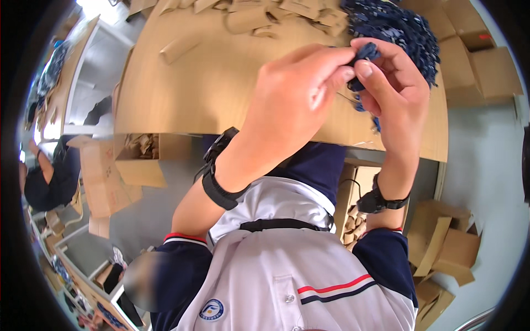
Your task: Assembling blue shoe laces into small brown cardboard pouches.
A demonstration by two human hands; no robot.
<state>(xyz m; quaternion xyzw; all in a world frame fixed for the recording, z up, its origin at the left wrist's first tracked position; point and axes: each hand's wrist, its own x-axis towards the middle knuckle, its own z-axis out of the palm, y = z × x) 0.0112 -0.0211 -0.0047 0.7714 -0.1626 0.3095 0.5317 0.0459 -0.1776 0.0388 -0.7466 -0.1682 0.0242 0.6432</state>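
Navy bundle (369,52) pinched by left hand (295,91) and right hand (402,83), apparently unfinished; 1 navy heap (400,25) on desk (171,99) likely left, finished count unclear.

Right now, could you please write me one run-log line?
Left hand, right hand: holding dark blue bundle | Below: tabletop | Beyond: dark blue heap, brown pieces

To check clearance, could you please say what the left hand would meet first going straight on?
The left hand would probably meet the small dark blue bundle first, then the right hand; exact depth is unclear.
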